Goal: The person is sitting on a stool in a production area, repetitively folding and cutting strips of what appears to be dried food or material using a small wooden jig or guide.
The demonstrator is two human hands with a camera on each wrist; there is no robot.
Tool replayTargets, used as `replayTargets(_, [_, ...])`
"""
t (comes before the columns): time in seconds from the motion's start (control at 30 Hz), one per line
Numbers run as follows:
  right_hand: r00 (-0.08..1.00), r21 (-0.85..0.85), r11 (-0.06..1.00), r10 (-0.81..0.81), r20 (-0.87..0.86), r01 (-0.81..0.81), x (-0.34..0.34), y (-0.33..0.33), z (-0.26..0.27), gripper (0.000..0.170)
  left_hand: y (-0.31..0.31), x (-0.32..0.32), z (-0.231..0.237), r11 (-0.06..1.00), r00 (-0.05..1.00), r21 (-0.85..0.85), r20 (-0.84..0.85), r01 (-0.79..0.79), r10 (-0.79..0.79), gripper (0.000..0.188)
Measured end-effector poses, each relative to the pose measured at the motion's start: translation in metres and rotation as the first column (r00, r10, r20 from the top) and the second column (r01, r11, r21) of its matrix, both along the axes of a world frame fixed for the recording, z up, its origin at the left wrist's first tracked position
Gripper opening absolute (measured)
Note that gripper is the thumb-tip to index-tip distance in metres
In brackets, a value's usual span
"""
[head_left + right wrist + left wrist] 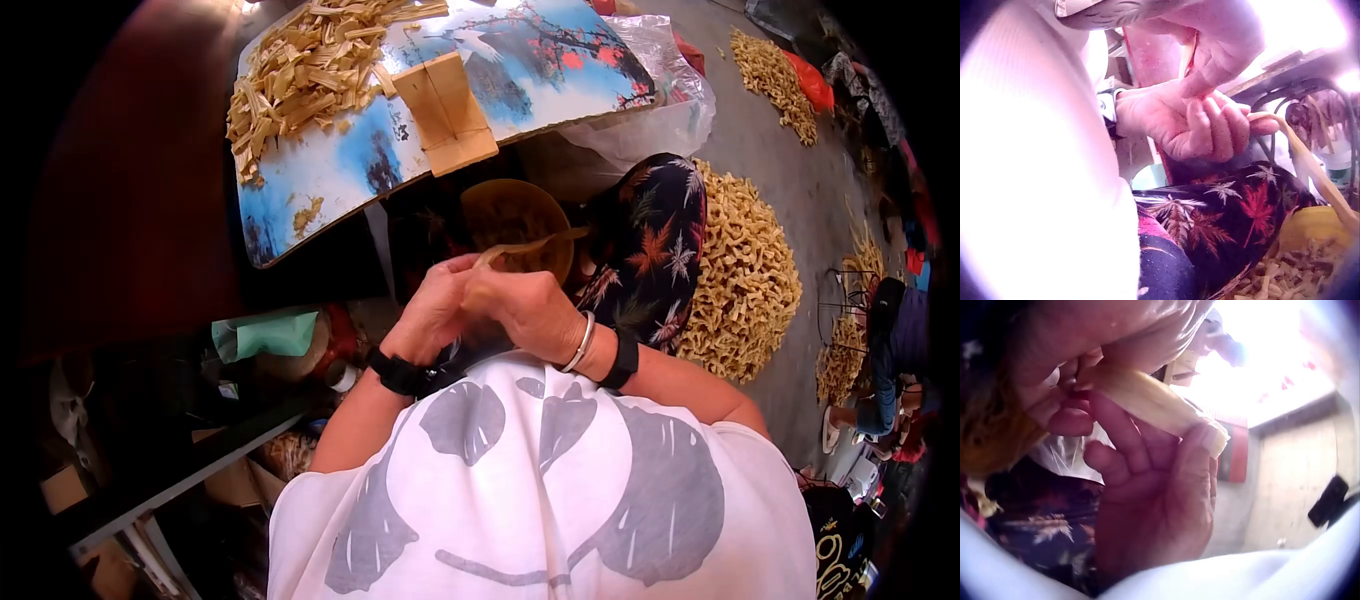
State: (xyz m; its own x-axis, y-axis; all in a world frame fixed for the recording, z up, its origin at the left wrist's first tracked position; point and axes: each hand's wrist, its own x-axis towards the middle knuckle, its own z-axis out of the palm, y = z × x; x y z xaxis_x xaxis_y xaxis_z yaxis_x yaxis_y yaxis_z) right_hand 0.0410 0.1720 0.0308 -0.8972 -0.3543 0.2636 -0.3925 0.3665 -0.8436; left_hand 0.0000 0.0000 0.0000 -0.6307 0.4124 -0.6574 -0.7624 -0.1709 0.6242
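My left hand [435,310] and right hand [525,310] meet in front of my chest, both gripping a pale yellow flat strip [535,243]. Its loose tail sticks out past the fingers toward the basin. Seen from the left wrist, the strip [1147,403] is folded thick; a thumb and fingers pinch its blunt end, while the other hand covers the far end. From the right wrist, the strip [1300,150] leaves the left hand's curled fingers [1225,128] and hangs down right. The right hand [1229,44] pinches a short part above. Fingers partly hide the fold.
A painted table [420,190] holds a heap of strips [310,80] and a small wooden piece [445,110]. Below stands a yellow basin [565,215] of short pieces. A large pile of knotted pieces [745,270] lies by my right leg; a smaller pile [770,85] lies farther off.
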Motion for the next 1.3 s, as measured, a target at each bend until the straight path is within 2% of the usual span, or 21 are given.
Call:
replayTargets(0.07, [0.986, -0.045, 0.985, -0.163, 0.019, 0.164, -0.007, 0.005, 0.001, 0.012, 0.005, -0.004, 0.013, 0.948, 0.964, -0.307, -0.220, 0.079, -0.152, 0.018])
replayTargets(0.1, [0.958, -0.101, 0.959, -0.274, -0.086, 0.265, -0.003, 0.004, -0.010, 0.011, 0.006, 0.007, 0.011, 0.864, 0.825, -0.501, -0.466, 0.052, -0.320, 0.018])
replayTargets(0.13, [0.950, -0.139, 0.942, -0.311, -0.030, 0.304, -0.005, 0.005, -0.014, 0.010, 0.008, 0.005, 0.011, 0.765, 0.574, -0.641, -0.649, -0.060, -0.499, 0.018])
replayTargets(0.17, [0.938, -0.184, 0.921, -0.345, 0.028, 0.344, -0.008, 0.003, -0.017, 0.011, 0.007, 0.002, 0.013, 0.658, 0.257, -0.719, -0.695, -0.225, -0.671, 0.019])
replayTargets(0.2, [0.905, -0.216, 0.885, -0.370, 0.210, 0.412, -0.014, 0.003, -0.022, 0.012, 0.012, 0.002, 0.024, 0.615, 0.189, -0.736, -0.672, -0.285, -0.716, 0.025])
replayTargets(0.27, [0.748, -0.230, 0.802, -0.352, 0.563, 0.551, -0.023, 0.003, -0.028, 0.014, 0.019, 0.005, 0.036, 0.593, 0.154, -0.706, -0.684, -0.387, -0.713, 0.026])
replayTargets(0.3, [0.707, -0.199, 0.816, -0.316, 0.632, 0.543, -0.027, 0.003, -0.029, 0.016, 0.021, 0.005, 0.039, 0.580, 0.134, -0.687, -0.688, -0.437, -0.713, 0.026])
replayTargets(0.37, [0.607, -0.137, 0.846, -0.247, 0.755, 0.515, -0.033, 0.002, -0.030, 0.018, 0.023, 0.005, 0.036, 0.580, 0.117, -0.669, -0.696, -0.464, -0.709, 0.027])
replayTargets(0.5, [0.727, -0.201, 0.856, -0.255, 0.637, 0.477, -0.033, -0.001, -0.030, 0.019, 0.023, 0.002, 0.029, 0.592, 0.065, -0.616, -0.719, -0.520, -0.692, 0.028])
replayTargets(0.6, [0.784, -0.333, 0.881, -0.064, 0.618, 0.335, -0.029, 0.001, -0.037, 0.020, 0.021, -0.001, 0.027, 0.592, 0.123, -0.626, -0.733, -0.508, -0.669, 0.030])
replayTargets(0.7, [0.741, -0.384, 0.863, 0.016, 0.671, 0.330, -0.027, 0.006, -0.033, 0.019, 0.020, -0.003, 0.020, 0.728, 0.168, -0.567, -0.819, -0.385, -0.549, 0.033])
replayTargets(0.8, [0.486, -0.578, 0.635, 0.340, 0.805, 0.513, -0.027, 0.009, -0.025, 0.018, 0.019, 0.000, 0.024, 0.779, 0.184, -0.533, -0.846, -0.330, -0.501, 0.034])
replayTargets(0.9, [0.440, -0.742, 0.425, 0.611, 0.657, 0.518, -0.028, 0.011, -0.023, 0.019, 0.021, -0.002, 0.020, 0.733, 0.135, -0.533, -0.837, -0.423, -0.531, 0.036])
replayTargets(0.93, [0.437, -0.745, 0.409, 0.621, 0.650, 0.527, -0.031, 0.013, -0.024, 0.021, 0.023, -0.002, 0.019, 0.727, 0.168, -0.521, -0.848, -0.447, -0.503, 0.033])
replayTargets(1.03, [0.482, -0.705, 0.447, 0.519, 0.706, 0.551, -0.032, 0.012, -0.016, 0.020, 0.026, -0.003, 0.016, 0.731, 0.264, -0.478, -0.878, -0.487, -0.399, 0.023])
replayTargets(1.1, [0.535, -0.686, 0.515, 0.432, 0.726, 0.514, -0.035, 0.010, -0.021, 0.020, 0.021, 0.004, 0.015, 0.762, 0.339, -0.452, -0.885, -0.463, -0.319, 0.016])
replayTargets(1.13, [0.560, -0.673, 0.549, 0.389, 0.731, 0.496, -0.036, 0.008, -0.023, 0.020, 0.025, 0.007, 0.024, 0.786, 0.303, -0.428, -0.898, -0.446, -0.318, 0.010])
replayTargets(1.23, [0.635, -0.585, 0.679, 0.223, 0.739, 0.443, -0.036, -0.002, -0.019, 0.023, 0.028, 0.006, 0.022, 0.818, 0.386, -0.403, -0.890, -0.411, -0.245, 0.009])
replayTargets(1.3, [0.754, -0.261, 0.906, -0.090, 0.651, 0.334, -0.032, 0.002, 0.003, 0.023, 0.018, 0.001, 0.030, 0.797, 0.433, -0.437, -0.867, -0.417, -0.248, 0.005])
